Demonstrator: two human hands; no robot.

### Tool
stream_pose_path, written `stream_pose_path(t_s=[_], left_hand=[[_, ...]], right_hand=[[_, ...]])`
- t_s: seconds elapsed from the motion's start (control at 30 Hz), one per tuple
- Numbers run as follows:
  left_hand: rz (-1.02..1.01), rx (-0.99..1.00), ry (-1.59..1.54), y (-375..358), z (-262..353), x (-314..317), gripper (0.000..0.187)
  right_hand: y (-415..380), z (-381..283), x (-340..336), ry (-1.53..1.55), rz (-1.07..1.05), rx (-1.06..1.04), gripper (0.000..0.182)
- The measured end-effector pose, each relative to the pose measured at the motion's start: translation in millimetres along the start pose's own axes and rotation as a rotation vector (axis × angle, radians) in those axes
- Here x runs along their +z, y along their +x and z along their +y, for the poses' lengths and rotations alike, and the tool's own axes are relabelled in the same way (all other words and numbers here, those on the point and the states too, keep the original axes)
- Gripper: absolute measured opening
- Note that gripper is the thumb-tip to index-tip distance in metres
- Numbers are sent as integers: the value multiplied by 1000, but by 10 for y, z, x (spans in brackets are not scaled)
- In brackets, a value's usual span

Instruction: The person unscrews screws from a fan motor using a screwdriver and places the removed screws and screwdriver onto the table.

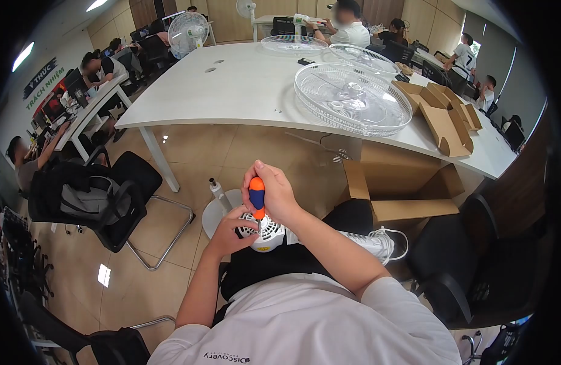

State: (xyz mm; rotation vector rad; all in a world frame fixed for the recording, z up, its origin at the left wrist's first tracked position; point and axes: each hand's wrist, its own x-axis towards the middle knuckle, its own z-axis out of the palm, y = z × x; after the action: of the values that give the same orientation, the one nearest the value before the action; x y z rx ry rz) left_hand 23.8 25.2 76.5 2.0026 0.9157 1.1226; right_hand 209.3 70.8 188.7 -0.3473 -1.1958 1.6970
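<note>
Though thin-shafted, a thick-handled screwdriver (257, 198)

Grips an orange-and-blue screwdriver (257, 198) in the right hand (280, 194), with its handle toward twelve o'clock and its shaft toward six, over a white slotted housing (271, 230) at the lap. Touches the housing with the left hand (227, 235) from its nine o'clock side, close by the shaft. Counting from the housing, has a round white base (211, 222) and pole (219, 194) near ten. Faces a white table (213, 91) at twelve, with three fan guards (353, 103) between twelve and one, and cardboard pieces (444, 125) at two. Sits near an open carton (411, 211) just before three.
</note>
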Motion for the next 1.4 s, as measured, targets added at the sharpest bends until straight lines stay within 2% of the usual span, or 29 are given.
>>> stream_pose_path(t_s=[0.4,0.47,0.5,0.57,0.6,0.63,0.7,0.73,0.77,0.8,0.87,0.9,0.97,1.27,1.37,1.4], left_hand=[[-24,-1,4,-7,-8,-10,25],[-29,-21,-2,-24,-23,-10,26],[-33,-42,-21,-25,-24,-10,26],[-36,-64,-40,-26,-37,-3,26],[-24,-23,-29,-19,-45,5,26],[-11,18,-18,-14,-49,7,26],[-18,4,-21,-13,-7,-10,25],[-26,-9,-24,-3,14,-15,23],[-26,-8,-25,-1,2,-12,23],[-16,12,-2,-5,-18,-7,24],[-7,32,20,-9,-50,1,24],[-10,24,29,-9,-50,0,25],[-12,13,40,-10,-45,0,25],[-17,-11,20,32,106,-7,25],[-3,20,88,44,165,-11,23],[-37,4,205,53,212,-20,21]], right_hand=[[-51,64,19,-59,-20,9,51],[-82,76,11,5,-48,-20,37],[-98,88,28,4,-48,-21,37],[-129,117,72,7,-3,-161,20],[-135,107,52,8,-3,-159,20],[-141,76,8,-111,-34,-166,10],[-142,-27,-56,-229,-66,-172,8],[-135,-121,-63,-245,-101,-81,4],[-133,-171,-67,-260,-136,10,5],[-133,-169,-67,-262,-135,9,5],[-126,-142,-62,-120,-67,64,23],[-122,-105,-75,-121,-66,63,23],[-109,-13,-112,-63,-64,3,37],[-57,-44,-64,-81,-46,9,38],[-71,-79,-76,-123,-57,-16,38],[-77,-101,-85,-124,-57,-15,38]])
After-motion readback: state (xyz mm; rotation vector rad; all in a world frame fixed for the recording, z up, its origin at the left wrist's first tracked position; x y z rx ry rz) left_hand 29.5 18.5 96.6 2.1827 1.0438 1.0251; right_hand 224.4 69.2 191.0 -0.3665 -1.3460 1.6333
